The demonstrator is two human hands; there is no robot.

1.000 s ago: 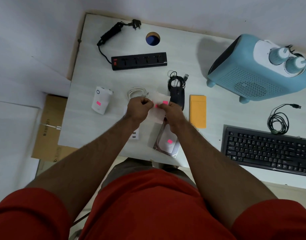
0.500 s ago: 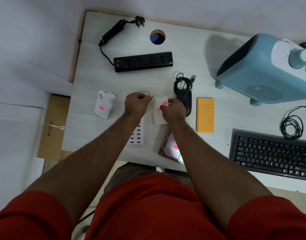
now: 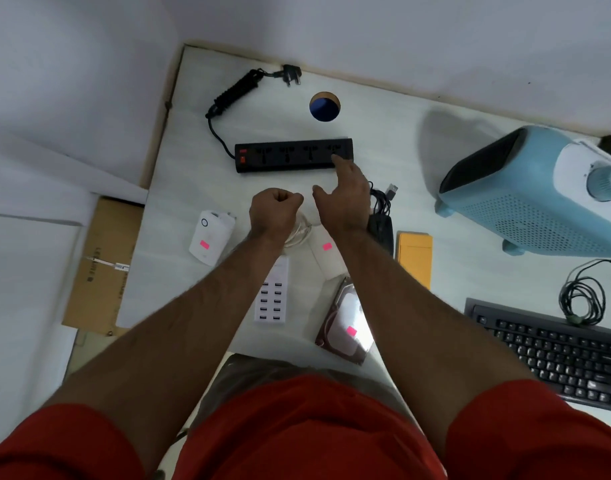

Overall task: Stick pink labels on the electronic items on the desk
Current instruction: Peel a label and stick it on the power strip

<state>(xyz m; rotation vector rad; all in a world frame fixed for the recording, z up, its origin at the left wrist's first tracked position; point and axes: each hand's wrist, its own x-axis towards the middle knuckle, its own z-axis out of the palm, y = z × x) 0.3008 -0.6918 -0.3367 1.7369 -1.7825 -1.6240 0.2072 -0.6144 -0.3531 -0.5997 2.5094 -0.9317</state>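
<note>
My right hand [image 3: 345, 199] reaches forward with its index fingertip pressed on the right end of the black power strip [image 3: 290, 155]; no label shows under the finger. In a loose fist, my left hand [image 3: 274, 211] hovers over a coiled white cable [image 3: 298, 233] and holds nothing visible. The white label sheet [image 3: 326, 258], carrying one pink label, lies on the desk partly under my right forearm. A white adapter [image 3: 212, 240] and a hard drive [image 3: 347, 329] each carry a pink label. The white multi-port USB charger [image 3: 272, 301] and the black mouse [image 3: 380, 228] show none.
A blue heater [image 3: 539, 192] stands at the right, with a black keyboard [image 3: 556, 348] and a coiled dark cable [image 3: 582, 299] below it. A yellow box [image 3: 414, 254] lies beside the mouse. The desk [image 3: 394, 133] has a round cable hole [image 3: 324, 106]. A cardboard box [image 3: 99, 265] sits on the floor at the left.
Both hands let go of the label sheet, which now lies on the desk. My right hand moved forward to the power strip's right end. My left hand closed into a fist.
</note>
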